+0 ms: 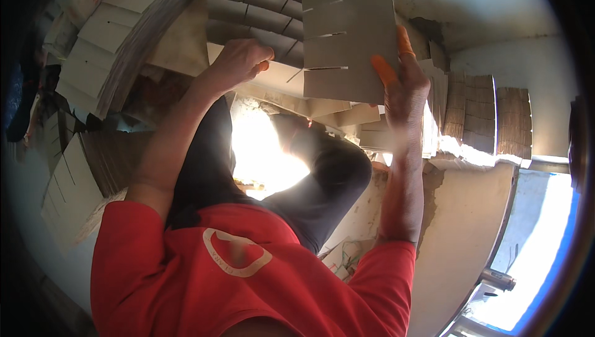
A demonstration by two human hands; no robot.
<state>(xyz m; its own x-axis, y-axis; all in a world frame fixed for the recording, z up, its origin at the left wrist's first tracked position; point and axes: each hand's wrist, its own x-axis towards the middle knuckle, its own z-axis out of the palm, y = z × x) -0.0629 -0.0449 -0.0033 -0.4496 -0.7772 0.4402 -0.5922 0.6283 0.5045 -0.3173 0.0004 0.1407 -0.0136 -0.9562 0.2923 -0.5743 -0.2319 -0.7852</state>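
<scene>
A flat grey-brown cardboard sheet [350, 39] with a row of slots along its left side hangs upright from my right hand [406, 89]. That hand grips the sheet's right edge near the lower corner, and orange covers show on its fingertips. To the left, my left hand [238, 61] is curled closed, its thumb and forefinger tips also in orange. No item shows between those fingers. The closed hand is in front of a slotted cardboard stack [260, 12], apart from the held sheet; whether it touches the stack I cannot tell.
A tall pile of slotted cardboard [114, 33] leans at the far left, with another bundle [71, 179] below it. More cardboard stacks [480, 114] stand at the right along a ledge. Glaring light fills the gap between my knees. A metal cylinder [499, 279] sits at lower right.
</scene>
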